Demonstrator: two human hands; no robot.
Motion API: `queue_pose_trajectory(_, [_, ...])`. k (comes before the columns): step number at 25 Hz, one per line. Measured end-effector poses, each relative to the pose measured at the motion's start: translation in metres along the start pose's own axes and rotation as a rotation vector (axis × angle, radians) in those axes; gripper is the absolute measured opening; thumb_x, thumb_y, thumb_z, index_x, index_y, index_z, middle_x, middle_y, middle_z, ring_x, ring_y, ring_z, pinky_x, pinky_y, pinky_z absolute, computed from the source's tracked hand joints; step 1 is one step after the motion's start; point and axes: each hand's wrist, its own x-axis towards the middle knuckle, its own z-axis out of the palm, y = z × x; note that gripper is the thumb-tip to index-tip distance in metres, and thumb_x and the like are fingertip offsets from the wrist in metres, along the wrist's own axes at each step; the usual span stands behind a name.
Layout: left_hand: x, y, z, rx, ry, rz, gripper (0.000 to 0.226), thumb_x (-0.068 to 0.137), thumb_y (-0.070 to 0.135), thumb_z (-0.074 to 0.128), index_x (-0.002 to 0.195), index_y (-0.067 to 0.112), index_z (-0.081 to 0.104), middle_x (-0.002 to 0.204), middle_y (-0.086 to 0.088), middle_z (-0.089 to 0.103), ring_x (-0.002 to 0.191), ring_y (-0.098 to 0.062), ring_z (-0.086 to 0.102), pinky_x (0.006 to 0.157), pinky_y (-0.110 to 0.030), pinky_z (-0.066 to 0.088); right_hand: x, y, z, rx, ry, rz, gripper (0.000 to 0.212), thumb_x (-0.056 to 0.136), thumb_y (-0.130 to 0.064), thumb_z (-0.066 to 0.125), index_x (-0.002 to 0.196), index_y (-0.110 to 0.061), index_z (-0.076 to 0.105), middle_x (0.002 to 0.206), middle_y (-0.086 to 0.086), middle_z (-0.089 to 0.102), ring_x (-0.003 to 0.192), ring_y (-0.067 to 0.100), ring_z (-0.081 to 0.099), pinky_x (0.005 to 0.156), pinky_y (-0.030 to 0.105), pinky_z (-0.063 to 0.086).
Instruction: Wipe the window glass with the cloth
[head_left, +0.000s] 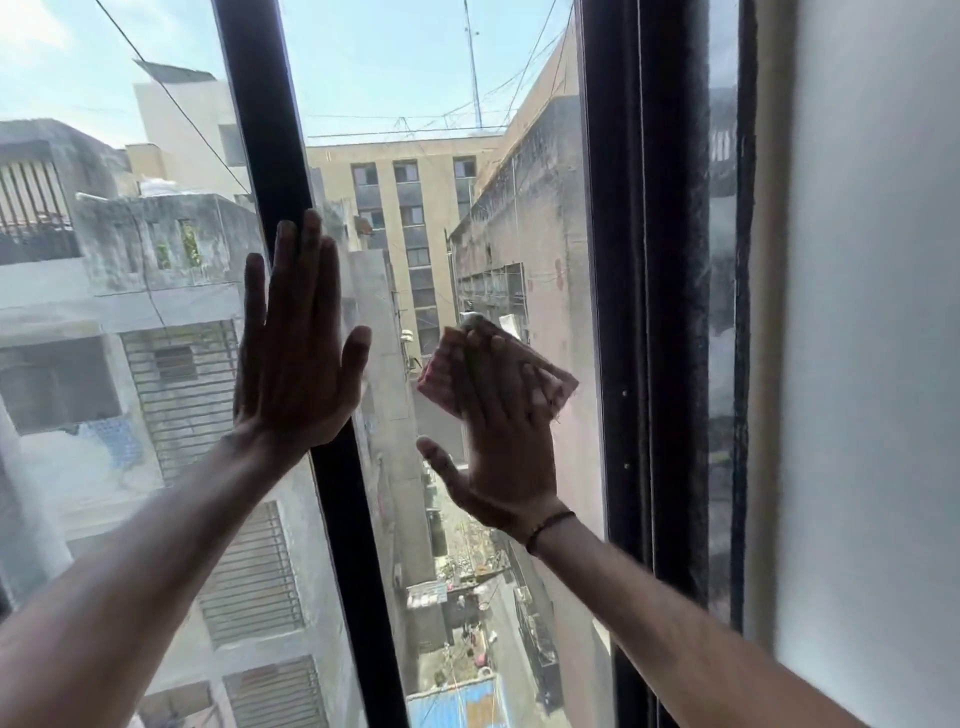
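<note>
Right hand (506, 441), fingers flat and together, presses pink cloth (553, 387) on glass (441, 78), centre frame. Left hand (298, 358), fingers spread, flat across black mullion (260, 104).

Black vertical frame bar (291, 260) is splitting the view, w/ a thicker dark frame (660, 312) standing at the right beside a plain pale wall (872, 364). Daylight is coming in bright from a light blue sky (374, 62) crossed by wires. Outside, weathered concrete bldgs (519, 249) are crowding a narrow lane (467, 623) far below, and a tan multi-storey block (410, 208) is standing at the far end.
</note>
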Motion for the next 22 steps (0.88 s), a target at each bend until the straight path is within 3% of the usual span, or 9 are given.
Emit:
queue_pose_trajectory(1, [0.000, 0.000, -0.001, -0.005, -0.009, -0.001, 0.078, 0.103, 0.046, 0.022, 0.166, 0.000, 0.009, 0.176, -0.025, 0.015, 0.167, -0.035, 0.012, 0.136, -0.049, 0.000, -0.016, 0.009, 0.000, -0.037, -0.057, -0.105, 0.096, 0.099, -0.072, 0.039, 0.170, -0.013, 0.010, 0.182, 0.005, 0.001, 0.169, 0.024, 0.003, 0.134, 0.055, 0.014])
queue_pose_trajectory(3, [0.000, 0.003, -0.002, -0.022, -0.021, -0.001, 0.079, 0.104, 0.049, 0.017, 0.166, 0.001, 0.007, 0.177, -0.025, 0.013, 0.167, -0.035, 0.011, 0.137, -0.050, 0.002, -0.042, 0.035, -0.009, -0.113, -0.122, -0.103, 0.098, 0.099, -0.071, 0.043, 0.170, -0.017, 0.002, 0.181, 0.000, -0.009, 0.169, 0.021, 0.001, 0.133, 0.056, 0.018])
queue_pose_trajectory(5, [-0.002, 0.004, -0.001, -0.024, -0.010, 0.000, 0.079, 0.104, 0.049, 0.017, 0.167, 0.001, 0.007, 0.177, -0.025, 0.013, 0.168, -0.035, 0.010, 0.137, -0.050, 0.002, -0.030, 0.042, -0.014, -0.135, -0.044, 0.049, 0.101, 0.098, -0.070, 0.046, 0.170, -0.019, -0.004, 0.180, -0.002, -0.016, 0.168, 0.020, 0.000, 0.137, 0.051, 0.007])
queue_pose_trajectory(7, [-0.001, 0.004, 0.000, -0.015, 0.004, 0.004, 0.078, 0.105, 0.049, 0.017, 0.167, 0.001, 0.009, 0.177, -0.024, 0.014, 0.168, -0.034, 0.010, 0.137, -0.048, 0.001, 0.009, 0.022, -0.013, -0.086, 0.051, 0.144, 0.098, 0.099, -0.069, 0.042, 0.170, -0.015, 0.003, 0.180, 0.002, -0.011, 0.169, 0.022, 0.001, 0.136, 0.047, -0.002])
queue_pose_trajectory(9, [0.000, 0.002, 0.002, -0.020, 0.018, 0.013, 0.078, 0.105, 0.048, 0.017, 0.167, 0.001, 0.009, 0.177, -0.024, 0.013, 0.168, -0.034, 0.010, 0.137, -0.048, 0.001, 0.034, -0.004, -0.006, -0.082, 0.053, 0.009, 0.092, 0.101, -0.068, 0.036, 0.170, -0.011, 0.014, 0.181, 0.008, 0.000, 0.168, 0.025, 0.005, 0.136, 0.050, 0.002])
queue_pose_trajectory(13, [-0.003, 0.003, 0.001, -0.057, 0.000, 0.007, 0.076, 0.106, 0.046, 0.014, 0.167, 0.002, 0.009, 0.178, -0.023, 0.012, 0.168, -0.034, 0.009, 0.137, -0.054, 0.008, -0.005, 0.022, -0.014, -0.244, -0.193, -0.471, 0.084, 0.104, -0.064, 0.038, 0.170, -0.015, 0.019, 0.181, 0.006, 0.013, 0.168, 0.023, 0.010, 0.136, 0.049, 0.011])
queue_pose_trajectory(16, [-0.003, 0.004, 0.002, -0.062, 0.016, -0.003, 0.074, 0.106, 0.044, 0.015, 0.167, 0.002, 0.009, 0.177, -0.023, 0.014, 0.168, -0.034, 0.012, 0.137, -0.053, 0.009, -0.005, 0.047, -0.031, -0.258, -0.162, -0.372, 0.083, 0.103, -0.063, 0.041, 0.169, -0.017, 0.022, 0.180, 0.003, 0.015, 0.167, 0.022, 0.013, 0.134, 0.051, 0.021])
queue_pose_trajectory(19, [-0.003, 0.001, 0.005, -0.042, 0.030, 0.004, 0.074, 0.106, 0.043, 0.016, 0.167, 0.002, 0.010, 0.178, -0.022, 0.015, 0.168, -0.033, 0.012, 0.137, -0.054, 0.010, 0.036, 0.012, -0.019, -0.187, -0.022, -0.196, 0.084, 0.103, -0.063, 0.038, 0.170, -0.015, 0.019, 0.180, 0.006, 0.014, 0.168, 0.022, 0.011, 0.136, 0.049, 0.008])
queue_pose_trajectory(22, [-0.004, -0.002, 0.007, -0.050, 0.027, 0.013, 0.073, 0.106, 0.042, 0.018, 0.167, 0.002, 0.010, 0.178, -0.021, 0.014, 0.168, -0.032, 0.011, 0.137, -0.054, 0.011, 0.032, 0.003, -0.009, -0.261, -0.058, -0.445, 0.083, 0.104, -0.062, 0.039, 0.169, -0.014, 0.021, 0.179, 0.008, 0.020, 0.167, 0.025, 0.015, 0.136, 0.048, 0.006])
